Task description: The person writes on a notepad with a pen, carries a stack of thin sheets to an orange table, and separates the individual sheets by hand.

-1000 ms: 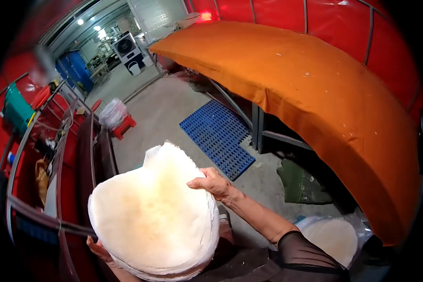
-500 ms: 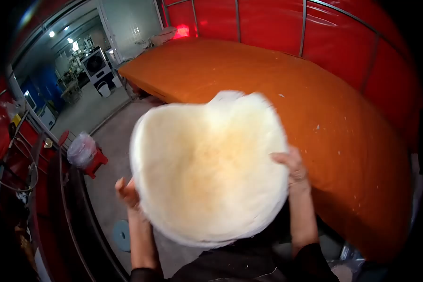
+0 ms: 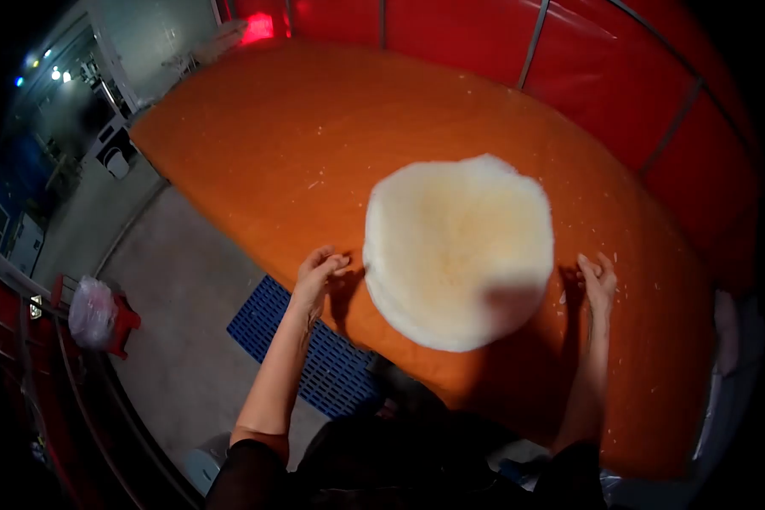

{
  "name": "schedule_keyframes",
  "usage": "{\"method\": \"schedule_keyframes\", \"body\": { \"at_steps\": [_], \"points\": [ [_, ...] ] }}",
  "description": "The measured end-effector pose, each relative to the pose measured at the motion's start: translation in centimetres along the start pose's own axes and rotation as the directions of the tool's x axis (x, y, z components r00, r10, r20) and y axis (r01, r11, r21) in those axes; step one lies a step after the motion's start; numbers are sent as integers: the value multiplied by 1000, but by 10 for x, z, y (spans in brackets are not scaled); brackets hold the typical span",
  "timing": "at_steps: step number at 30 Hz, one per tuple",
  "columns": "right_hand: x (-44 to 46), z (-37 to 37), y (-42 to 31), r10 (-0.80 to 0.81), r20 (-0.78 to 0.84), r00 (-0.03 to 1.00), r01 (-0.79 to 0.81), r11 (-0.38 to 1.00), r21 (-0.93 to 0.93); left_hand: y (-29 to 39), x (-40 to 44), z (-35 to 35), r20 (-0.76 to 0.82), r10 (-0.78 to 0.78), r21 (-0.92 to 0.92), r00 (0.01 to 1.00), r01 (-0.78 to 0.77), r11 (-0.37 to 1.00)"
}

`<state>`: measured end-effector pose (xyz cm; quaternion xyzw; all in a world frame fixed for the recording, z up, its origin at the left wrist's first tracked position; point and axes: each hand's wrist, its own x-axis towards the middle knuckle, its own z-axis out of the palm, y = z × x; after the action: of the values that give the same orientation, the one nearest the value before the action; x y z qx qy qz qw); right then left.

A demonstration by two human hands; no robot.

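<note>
A thick, roundish cream-white pad [image 3: 450,246] with a yellowish middle lies on the orange-covered table [image 3: 255,161]. What it is made of, I cannot tell. My left hand [image 3: 319,270] is just left of the pad, fingers loosely curved and apart from it. On the other side, my right hand [image 3: 598,279] hovers over the orange cover, its fingers spread and a gap between it and the pad. Neither hand holds anything. Shadow falls on the pad's lower right and on the cover beneath my arms.
Small white scraps dot the cover. A blue slatted mat [image 3: 314,357] lies on the floor by the table's near edge. To the left stands a red stool [image 3: 126,325] bearing a clear plastic bag [image 3: 92,313]. Red sheeting [image 3: 603,76] on metal bars borders the far side.
The pad went from between both hands in the air onto the table, farther forward and right. Both hands let go and moved apart. The view has shifted toward the table.
</note>
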<state>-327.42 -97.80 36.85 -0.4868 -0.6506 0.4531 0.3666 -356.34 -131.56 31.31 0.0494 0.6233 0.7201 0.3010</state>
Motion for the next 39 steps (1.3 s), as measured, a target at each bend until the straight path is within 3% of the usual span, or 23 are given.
{"method": "schedule_keyframes", "body": {
  "at_steps": [4, 5, 6, 8, 10, 12, 14, 15, 18, 19, 23, 25, 29, 32, 35, 38, 39],
  "points": [
    [-15, 48, 13, -184, 105, 977, 171, 977, 125, -32, 49, -11, 209, 139, 56, 968, -153, 987],
    [-14, 63, 35, -324, 241, 915, 296, 944, 146, -28, 51, 1, 269, 77, 55, 960, -95, 994],
    [-34, 81, 15, -406, 373, 834, 450, 892, -35, -40, 60, 3, 308, -30, -5, 951, 34, 999],
    [-79, 132, -8, -473, 557, 683, 652, 738, -172, -49, 63, 11, 324, -22, 73, 946, -2, 997],
    [-108, 175, -11, -539, 616, 574, 750, 648, -133, -50, 67, 10, 332, 36, 146, 943, -89, 985],
    [-121, 203, -31, -328, 734, 595, 730, 603, -322, -49, 73, 9, 353, 60, 181, 934, -131, 975],
    [-115, 209, -27, -293, 725, 623, 704, 615, -356, -47, 76, 6, 364, 38, 199, 931, -117, 973],
    [-111, 211, -24, -280, 722, 633, 692, 622, -366, -41, 76, 4, 363, 108, 323, 926, -233, 917],
    [-106, 221, -23, -260, 695, 670, 663, 630, -404, -22, 82, 3, 440, 189, 415, 878, -386, 824],
    [-108, 222, -25, -262, 680, 685, 660, 620, -425, -21, 85, 5, 462, 84, 439, 883, -309, 844],
    [-119, 226, -10, -370, 657, 657, 726, 545, -419, -9, 90, 10, 515, -2, 478, 857, -286, 830],
    [-116, 227, -20, -475, 611, 633, 772, 444, -454, -7, 92, 11, 525, -42, 497, 850, -266, 826],
    [-127, 235, -23, -674, 399, 622, 727, 307, -615, -10, 89, 20, 431, -69, 304, 900, -72, 950],
    [-133, 245, -14, -635, 508, 581, 773, 237, -588, -1, 93, 24, 422, -200, 122, 884, 163, 979],
    [-110, 219, -42, -505, 460, 730, 680, 471, -562, 12, 98, 24, 476, -329, 0, 815, 374, 927],
    [-103, 201, -74, -698, 262, 667, 697, 458, -552, 13, 94, 29, 460, -285, 135, 841, 251, 959],
    [-108, 204, -68, -747, 278, 605, 716, 356, -601, 12, 92, 30, 467, -211, 150, 859, 158, 976]
  ]
}}
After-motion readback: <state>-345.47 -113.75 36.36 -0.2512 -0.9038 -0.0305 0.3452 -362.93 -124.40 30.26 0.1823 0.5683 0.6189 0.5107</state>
